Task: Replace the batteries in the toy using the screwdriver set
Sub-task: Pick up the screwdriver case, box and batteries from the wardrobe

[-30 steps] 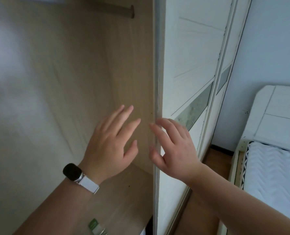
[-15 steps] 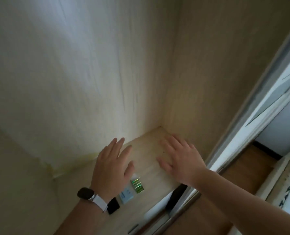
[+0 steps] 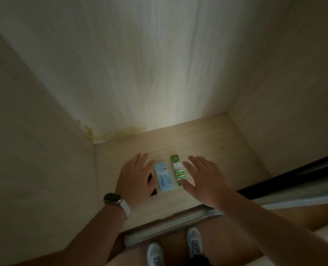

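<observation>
Wardrobe floor [image 3: 207,135], dim light. Left hand [image 3: 135,179] and right hand [image 3: 205,179] both spread, empty, hovering. Between them lies a pale blue box [image 3: 164,176], probably the screwdriver set: rigid, light, take by long edges. Beside it the green battery pack [image 3: 178,169]: slick film, pinch at card end.

Home bedroom closet: bare wardrobe interior [image 3: 159,73], sliding-door track [image 3: 169,225].

Looking down into a wooden wardrobe compartment [image 3: 207,135]: left hand [image 3: 135,181] and right hand [image 3: 205,179] spread, empty, flanking a light-blue box [image 3: 164,176] and green battery pack [image 3: 178,169]; black item [image 3: 152,186] under the left hand.
</observation>
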`<action>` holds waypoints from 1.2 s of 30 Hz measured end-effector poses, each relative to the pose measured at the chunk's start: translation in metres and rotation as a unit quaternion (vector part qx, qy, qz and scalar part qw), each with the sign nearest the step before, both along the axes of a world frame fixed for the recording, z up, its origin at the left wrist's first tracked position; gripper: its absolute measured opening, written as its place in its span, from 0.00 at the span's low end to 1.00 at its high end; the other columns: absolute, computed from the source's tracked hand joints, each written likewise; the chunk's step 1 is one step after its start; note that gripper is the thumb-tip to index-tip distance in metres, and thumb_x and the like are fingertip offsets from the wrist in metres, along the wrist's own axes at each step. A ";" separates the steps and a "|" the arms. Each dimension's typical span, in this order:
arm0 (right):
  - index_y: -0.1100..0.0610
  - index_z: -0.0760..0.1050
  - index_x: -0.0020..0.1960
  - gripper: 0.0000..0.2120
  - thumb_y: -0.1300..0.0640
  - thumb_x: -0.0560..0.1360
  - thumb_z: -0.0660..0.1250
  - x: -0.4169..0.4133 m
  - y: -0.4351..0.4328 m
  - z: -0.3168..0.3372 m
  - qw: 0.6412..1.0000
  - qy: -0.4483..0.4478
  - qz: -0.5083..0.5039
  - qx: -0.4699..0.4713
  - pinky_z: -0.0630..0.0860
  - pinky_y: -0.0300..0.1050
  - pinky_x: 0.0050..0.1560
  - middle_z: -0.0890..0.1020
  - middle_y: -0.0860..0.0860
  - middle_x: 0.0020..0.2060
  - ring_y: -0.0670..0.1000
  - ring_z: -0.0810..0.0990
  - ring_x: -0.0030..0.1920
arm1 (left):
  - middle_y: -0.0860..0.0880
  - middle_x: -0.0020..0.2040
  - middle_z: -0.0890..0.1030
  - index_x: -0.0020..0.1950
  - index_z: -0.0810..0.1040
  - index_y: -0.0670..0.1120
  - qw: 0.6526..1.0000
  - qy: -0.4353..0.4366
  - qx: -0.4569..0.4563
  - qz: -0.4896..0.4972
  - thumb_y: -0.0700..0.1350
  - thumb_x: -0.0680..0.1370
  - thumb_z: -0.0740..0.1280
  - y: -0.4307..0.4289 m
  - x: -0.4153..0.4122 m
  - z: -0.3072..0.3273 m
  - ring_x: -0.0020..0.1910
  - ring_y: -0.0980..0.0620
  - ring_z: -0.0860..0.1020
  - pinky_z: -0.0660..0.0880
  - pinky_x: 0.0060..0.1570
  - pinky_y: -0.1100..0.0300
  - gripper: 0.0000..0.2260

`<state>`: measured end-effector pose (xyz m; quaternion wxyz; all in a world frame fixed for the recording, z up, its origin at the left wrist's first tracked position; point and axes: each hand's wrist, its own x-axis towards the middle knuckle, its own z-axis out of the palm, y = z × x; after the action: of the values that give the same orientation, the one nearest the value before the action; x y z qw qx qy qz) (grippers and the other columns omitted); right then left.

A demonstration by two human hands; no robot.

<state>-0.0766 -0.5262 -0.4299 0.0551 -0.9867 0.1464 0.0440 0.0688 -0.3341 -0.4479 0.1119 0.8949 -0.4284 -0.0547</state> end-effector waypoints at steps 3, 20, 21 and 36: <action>0.53 0.74 0.68 0.29 0.37 0.75 0.54 0.011 -0.011 -0.044 0.999 0.027 0.003 0.038 0.74 0.55 0.62 0.78 0.55 0.66 0.58 0.76 0.65 | 0.41 0.73 0.74 0.69 0.78 0.45 0.999 0.029 0.036 0.007 0.47 0.77 0.73 -0.008 -0.001 -0.036 0.74 0.37 0.70 0.70 0.68 0.40 0.22; 0.56 0.67 0.71 0.26 0.43 0.78 0.61 0.038 -0.056 -0.246 0.979 0.115 -0.080 0.150 0.73 0.49 0.58 0.75 0.52 0.63 0.53 0.73 0.62 | 0.40 0.79 0.65 0.76 0.71 0.45 0.971 0.154 0.102 0.152 0.50 0.81 0.67 -0.017 0.026 -0.235 0.78 0.39 0.62 0.66 0.71 0.42 0.24; 0.56 0.67 0.70 0.25 0.44 0.78 0.61 0.038 -0.058 -0.253 0.974 0.115 -0.108 0.162 0.73 0.49 0.57 0.76 0.52 0.62 0.53 0.74 0.61 | 0.40 0.79 0.64 0.76 0.70 0.46 0.967 0.163 0.107 0.167 0.51 0.81 0.66 -0.015 0.030 -0.242 0.78 0.39 0.61 0.65 0.71 0.42 0.24; 0.55 0.70 0.49 0.22 0.41 0.68 0.71 0.057 -0.060 -0.335 0.878 0.101 -0.358 0.300 0.71 0.44 0.34 0.75 0.50 0.41 0.52 0.76 0.40 | 0.37 0.69 0.70 0.77 0.63 0.37 0.913 0.229 0.048 0.335 0.54 0.78 0.70 -0.038 0.018 -0.316 0.65 0.35 0.72 0.76 0.56 0.41 0.34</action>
<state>-0.0197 -0.5861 -0.7645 0.3453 -0.7934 0.4743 0.1624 0.0863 -0.3726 -0.7638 0.1755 0.9532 -0.0635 -0.2378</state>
